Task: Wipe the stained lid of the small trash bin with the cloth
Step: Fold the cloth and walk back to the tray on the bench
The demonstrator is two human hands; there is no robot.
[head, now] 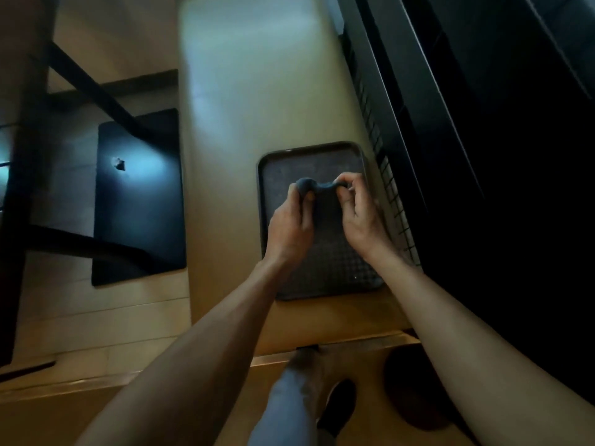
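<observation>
Left hand [291,220] and right hand [357,214] each pinch 1 end of a dark cloth [314,186], held bunched above a dark textured tray [322,272] on a beige table [244,107]; dim room.

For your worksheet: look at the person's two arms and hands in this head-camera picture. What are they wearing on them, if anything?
Nothing is worn on either arm. The left hand and right hand are bare, with no gloves. Both forearms are uncovered up to the picture's edge, so no sleeves show. No watch, bracelet or ring can be made out, though the dim, soft picture could hide small items.
</observation>
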